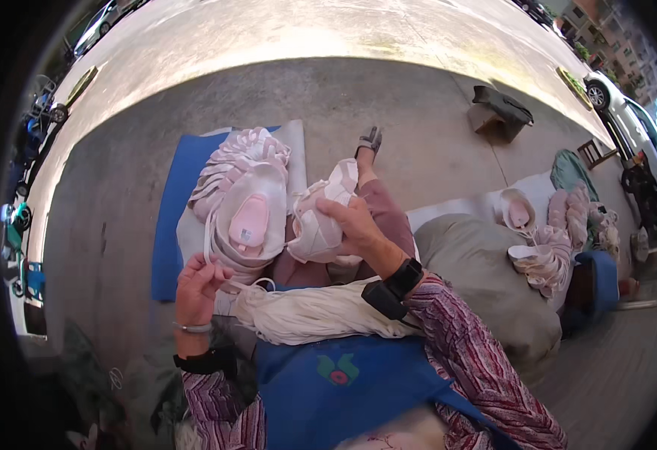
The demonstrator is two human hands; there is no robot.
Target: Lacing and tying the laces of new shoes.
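My right hand (351,225) is closed on a pale pink and white shoe upper (317,229), holding it up over my lap. At the left, my left hand (199,289) pinches a thin white shoelace (237,286) between thumb and fingers. Just beyond that hand lies a row of nested shoe uppers (242,161); the nearest one shows a pink insole (251,220) with a small label. Across my lap, on the blue apron (306,367), rests a thick bundle of white shoelaces (313,309).
Blue and grey sheeting (169,217) lies under the uppers. A large grey-green sack (471,281) bulges at my right, with more shoe uppers (550,255) past it. Farther off stand a cardboard box (497,124) under dark cloth, a small wooden stool (597,154) and a parked white car (636,124).
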